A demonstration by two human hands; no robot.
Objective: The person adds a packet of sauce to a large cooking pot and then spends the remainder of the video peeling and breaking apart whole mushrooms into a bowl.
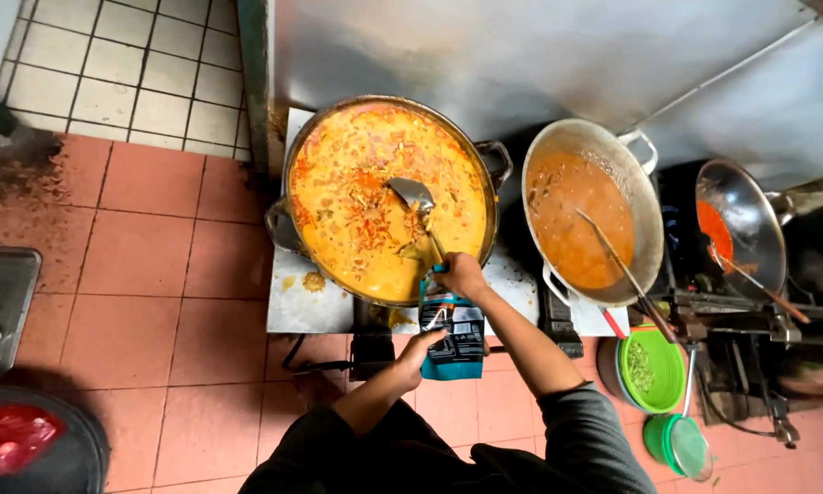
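Note:
A wide metal pot full of orange-yellow curry stands on a burner in front of me. My right hand grips the handle of a metal ladle whose bowl rests in the curry at the near right side. My left hand holds a teal and black printed pouch by its lower left edge, just below the pot's rim and under my right hand.
A second pot of darker orange sauce with a ladle sits to the right. Beyond it is a wok with red sauce. Green bowls stand on the tiled floor at right. A steel tray and a dark bin sit at left.

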